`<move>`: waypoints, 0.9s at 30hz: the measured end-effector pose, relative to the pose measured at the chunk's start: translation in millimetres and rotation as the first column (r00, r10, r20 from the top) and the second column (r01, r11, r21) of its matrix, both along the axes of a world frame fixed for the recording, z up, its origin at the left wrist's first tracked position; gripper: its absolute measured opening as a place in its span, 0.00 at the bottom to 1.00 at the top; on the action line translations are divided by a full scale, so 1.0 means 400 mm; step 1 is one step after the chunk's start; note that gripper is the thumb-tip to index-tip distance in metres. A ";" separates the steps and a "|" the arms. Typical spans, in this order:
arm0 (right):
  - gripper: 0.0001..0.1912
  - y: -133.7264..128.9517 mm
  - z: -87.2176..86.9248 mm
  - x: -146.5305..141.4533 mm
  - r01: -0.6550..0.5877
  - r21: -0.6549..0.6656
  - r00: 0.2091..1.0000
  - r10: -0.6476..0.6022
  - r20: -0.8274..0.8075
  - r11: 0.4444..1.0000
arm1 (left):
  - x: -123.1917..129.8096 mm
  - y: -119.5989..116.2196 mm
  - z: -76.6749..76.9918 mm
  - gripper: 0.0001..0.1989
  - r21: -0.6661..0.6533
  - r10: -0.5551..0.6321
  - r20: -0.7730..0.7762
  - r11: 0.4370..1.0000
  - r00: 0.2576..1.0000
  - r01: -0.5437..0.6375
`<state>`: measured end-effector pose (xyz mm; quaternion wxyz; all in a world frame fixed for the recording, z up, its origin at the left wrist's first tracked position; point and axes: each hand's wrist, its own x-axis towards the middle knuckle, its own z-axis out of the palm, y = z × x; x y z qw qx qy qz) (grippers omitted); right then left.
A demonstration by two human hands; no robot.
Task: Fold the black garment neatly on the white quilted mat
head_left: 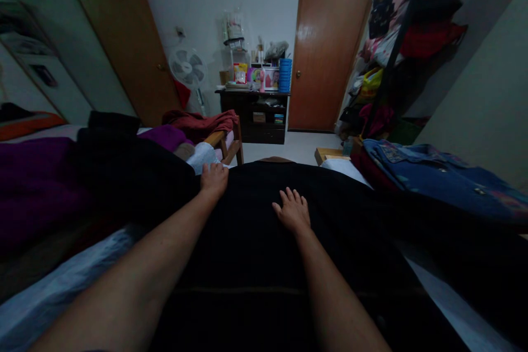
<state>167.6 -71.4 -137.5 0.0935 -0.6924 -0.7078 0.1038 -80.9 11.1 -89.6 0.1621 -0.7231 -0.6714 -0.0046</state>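
A large black garment (247, 253) lies spread out in front of me, with one dark sleeve reaching to the right. My right hand (293, 210) rests on its middle, fingers apart and nothing held. At the garment's upper left edge is my left hand (214, 179), its fingers bent over and close together against the cloth. Whether those fingers pinch the fabric is too dark to tell for certain, but they look closed on the edge.
Purple cloth (37, 187) and dark clothes lie at the left. A folded denim jacket (441, 173) is at the right. Beyond are a wooden chair (235, 148), a fan (187, 69), a dark cabinet (264, 115) and a door (325, 55).
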 end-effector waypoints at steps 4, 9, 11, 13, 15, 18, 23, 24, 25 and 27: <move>0.33 0.000 0.001 -0.002 0.006 -0.005 1.000 -0.006 -0.006 1.000 | 0.124 -0.037 -0.051 0.20 0.059 -0.187 0.115 0.982 0.976 0.181; 0.34 0.003 0.002 -0.001 -0.001 0.002 1.000 0.001 -0.018 1.000 | 0.231 -0.073 -0.115 0.29 -0.194 -0.234 0.333 0.931 0.914 0.309; 0.33 0.006 0.005 0.004 0.025 -0.019 0.999 -0.026 -0.024 1.000 | 0.230 -0.068 -0.129 0.32 -0.218 -0.180 0.346 0.939 0.921 0.265; 0.32 0.009 0.009 0.013 0.092 -0.038 0.995 -0.093 -0.028 0.995 | 0.213 -0.054 -0.135 0.33 -0.206 -0.109 0.352 0.960 0.930 0.191; 0.32 0.013 0.014 0.024 0.184 -0.057 0.982 -0.186 -0.019 0.981 | 0.194 -0.036 -0.135 0.34 -0.206 -0.039 0.364 0.971 0.930 0.121; 0.34 0.015 0.018 0.037 0.291 -0.066 0.957 -0.292 0.005 0.954 | 0.188 -0.011 -0.126 0.37 -0.240 0.051 0.383 0.970 0.922 0.046; 0.34 0.015 0.013 0.039 0.312 -0.026 0.950 -0.313 -0.014 0.950 | 0.258 -0.006 -0.089 0.33 -0.360 0.263 0.399 0.926 0.878 -0.114; 0.33 0.015 0.011 0.039 0.305 -0.016 0.952 -0.305 -0.020 0.952 | 0.279 -0.013 -0.081 0.31 -0.374 0.282 0.407 0.919 0.869 -0.123; 0.33 0.017 0.009 0.040 0.288 -0.008 0.957 -0.288 -0.025 0.958 | 0.298 -0.022 -0.073 0.30 -0.380 0.275 0.418 0.919 0.866 -0.108; 0.30 0.021 0.005 0.042 0.218 0.011 0.975 -0.217 -0.045 0.976 | 0.331 -0.045 -0.064 0.30 -0.402 0.232 0.459 0.915 0.858 -0.032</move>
